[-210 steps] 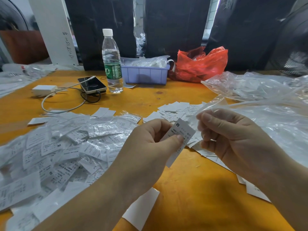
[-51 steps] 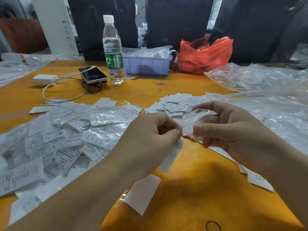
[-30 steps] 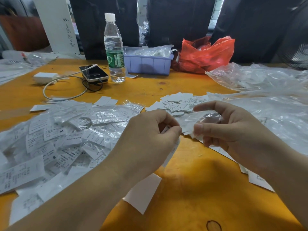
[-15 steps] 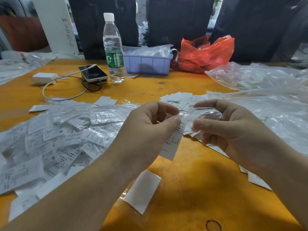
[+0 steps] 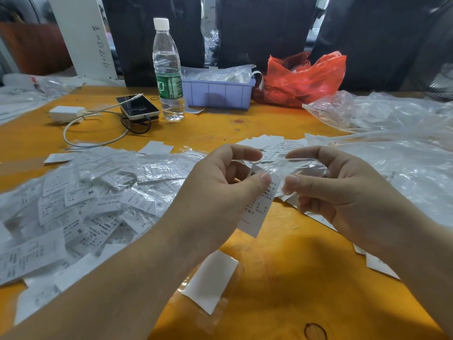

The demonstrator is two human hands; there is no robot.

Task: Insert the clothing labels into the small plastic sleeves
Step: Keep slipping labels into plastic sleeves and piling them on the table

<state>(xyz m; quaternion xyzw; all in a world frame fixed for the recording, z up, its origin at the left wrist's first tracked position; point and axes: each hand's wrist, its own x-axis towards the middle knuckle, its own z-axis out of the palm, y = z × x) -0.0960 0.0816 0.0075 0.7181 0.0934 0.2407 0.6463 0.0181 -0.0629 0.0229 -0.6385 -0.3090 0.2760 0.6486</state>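
Above the orange tabletop (image 5: 282,278), our left hand (image 5: 220,192) pinches a printed paper label (image 5: 259,207) near its top edge, while our right hand (image 5: 343,192) pinches a small clear plastic sleeve (image 5: 301,168) just beside it. Both look featherlight; we judge the label limp and easily creased, the sleeve slippery and clingy, best held at its mouth.

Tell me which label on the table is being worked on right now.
The printed label pinched in the left hand, raised off the table beside the clear sleeve in the right hand. All the others lie loose in the piles.
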